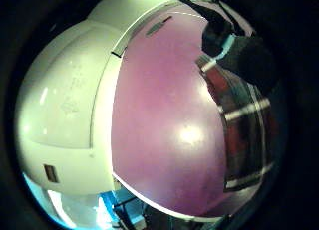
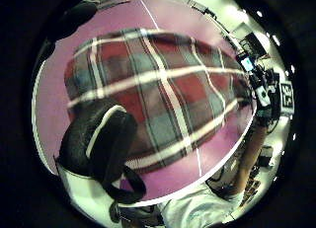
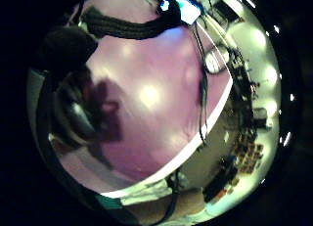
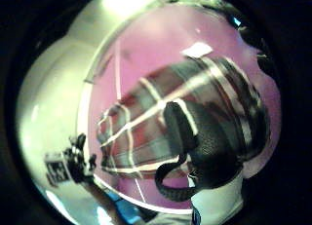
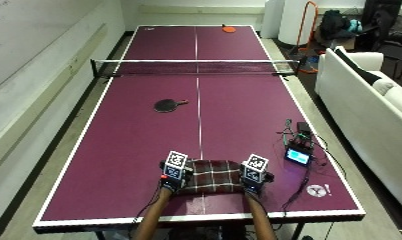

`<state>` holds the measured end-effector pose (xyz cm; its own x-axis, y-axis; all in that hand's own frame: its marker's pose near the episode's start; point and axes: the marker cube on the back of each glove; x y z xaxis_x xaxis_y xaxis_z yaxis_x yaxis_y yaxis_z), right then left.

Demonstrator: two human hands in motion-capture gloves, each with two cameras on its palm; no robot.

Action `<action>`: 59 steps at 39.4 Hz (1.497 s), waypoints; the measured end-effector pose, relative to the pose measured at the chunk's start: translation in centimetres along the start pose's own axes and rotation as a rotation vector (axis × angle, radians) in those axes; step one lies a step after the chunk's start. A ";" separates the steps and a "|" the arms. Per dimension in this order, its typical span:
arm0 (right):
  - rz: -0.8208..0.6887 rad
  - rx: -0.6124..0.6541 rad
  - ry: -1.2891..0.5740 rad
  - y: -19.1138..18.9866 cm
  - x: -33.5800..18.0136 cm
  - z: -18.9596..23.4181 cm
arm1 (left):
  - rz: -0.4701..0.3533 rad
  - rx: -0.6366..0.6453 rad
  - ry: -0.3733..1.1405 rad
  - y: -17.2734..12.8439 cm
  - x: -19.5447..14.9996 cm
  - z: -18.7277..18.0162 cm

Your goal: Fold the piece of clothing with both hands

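A folded red, grey and white plaid cloth (image 5: 214, 176) lies on the purple table-tennis table (image 5: 121, 150) near its front edge, astride the white centre line. My left hand (image 5: 172, 179) is at the cloth's left end and my right hand (image 5: 253, 181) at its right end. In the left thumb side palm view a gloved thumb (image 2: 98, 144) curls over the cloth (image 2: 163, 95) by its edge. In the right thumb side palm view the thumb (image 4: 200, 137) likewise lies on the cloth (image 4: 141, 127). A fingertip (image 1: 234, 46) meets the cloth's border (image 1: 244, 125).
A black paddle (image 5: 166, 105) lies mid-table on the near half, and a red paddle (image 5: 228, 29) at the far end beyond the net (image 5: 196, 67). A small device with a lit screen and cables (image 5: 299, 152) sits right of the cloth. A white sofa (image 5: 367, 95) stands right of the table.
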<state>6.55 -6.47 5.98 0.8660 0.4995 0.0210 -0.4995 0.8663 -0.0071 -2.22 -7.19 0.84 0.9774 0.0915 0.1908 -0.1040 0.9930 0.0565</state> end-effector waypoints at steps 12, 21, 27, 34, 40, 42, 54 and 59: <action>0.017 0.045 0.173 -1.3 0.9 2.1 | 0.068 -0.319 0.042 0.9 4.7 5.3; 0.091 0.032 -0.066 -3.6 3.0 0.4 | 0.080 -0.281 0.048 -0.2 8.2 4.8; 0.105 -0.017 -0.445 -5.9 2.8 -4.1 | 0.055 -0.329 0.021 -1.0 9.0 4.2; -0.116 -0.001 -0.558 -10.7 -3.8 -2.8 | 0.060 -0.396 0.203 -2.0 7.6 1.8; -0.228 0.061 -0.403 -8.0 -10.3 -4.2 | 0.064 -0.253 0.511 -1.8 4.4 -1.9; -0.249 0.102 -0.329 -6.7 -12.5 -4.0 | 0.020 -0.195 0.485 -1.4 2.9 -2.7; -0.385 0.054 -0.144 6.7 -20.2 -6.1 | -0.159 -0.010 0.177 -1.7 -3.6 0.6; -0.483 -0.194 -0.260 9.7 -20.3 -5.1 | -0.149 0.031 0.205 -1.7 -4.2 1.7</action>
<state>-15.74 -8.15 0.37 0.9487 0.0514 0.3120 -0.0148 0.9928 -0.1185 -6.41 -9.37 1.58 0.9990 -0.0387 -0.0241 0.0410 0.9941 0.1001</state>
